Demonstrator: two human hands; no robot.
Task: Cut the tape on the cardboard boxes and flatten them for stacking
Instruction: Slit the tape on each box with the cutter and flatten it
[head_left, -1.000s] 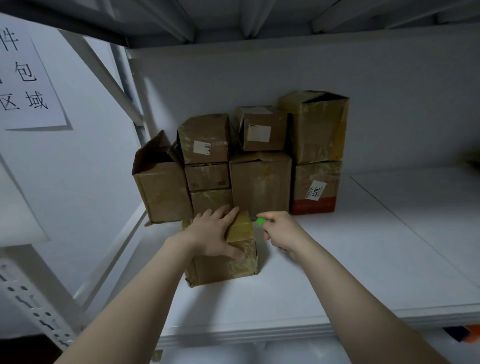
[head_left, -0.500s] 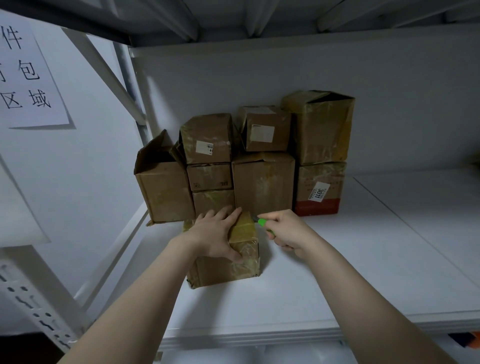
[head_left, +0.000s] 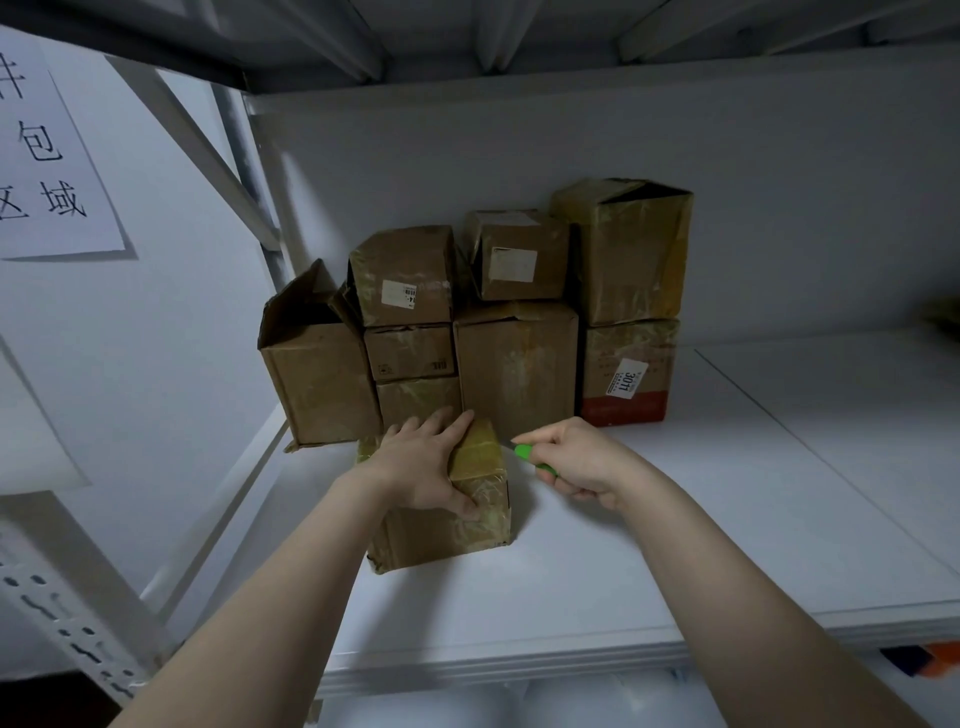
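Two bare hands work at one small cardboard box that stands toward the front left of a white shelf, just ahead of a stack of boxes set against the back wall. Left hand lies on the box top, fingers straight and spread toward the back, thumb pressed on the near face. Right hand, just beside the box on its right, has its fingers curled round a green cutter. The cutter's tip points at the upper right edge of the box, beside a band of yellowish tape; whether the tip touches cannot be told. Leftmost open box in the stack stands with its flaps up. Paper sign with printed characters hangs on the left wall.
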